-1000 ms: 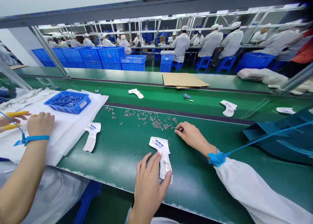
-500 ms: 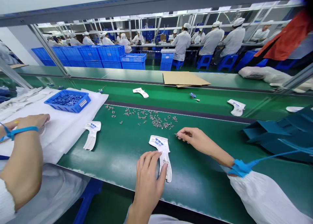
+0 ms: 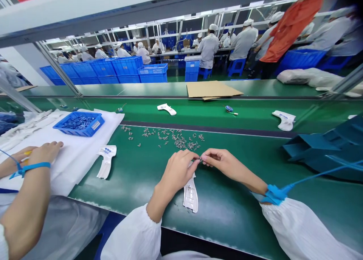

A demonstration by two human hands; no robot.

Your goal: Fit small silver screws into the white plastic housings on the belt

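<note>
My left hand (image 3: 178,170) and my right hand (image 3: 219,161) meet fingertip to fingertip over the green bench, both pinched on one small metal part (image 3: 200,159). Beneath my left hand lies a white plastic housing (image 3: 190,193); only its lower end shows. Just beyond my hands a scatter of small metal parts (image 3: 176,138) lies on the mat. A blue wrist strap (image 3: 274,194) with a cord is on my right wrist.
A co-worker's hand (image 3: 42,153) rests on white foam sheet (image 3: 82,154) at the left, near a blue tray of parts (image 3: 78,123). Another white housing (image 3: 106,161) lies on the mat. More housings, cardboard (image 3: 211,89) and dark blue trays (image 3: 320,146) sit beyond.
My left hand left the white housing and rose to meet my right hand, which drew back from the scattered parts with a small piece. The view tilted slightly.
</note>
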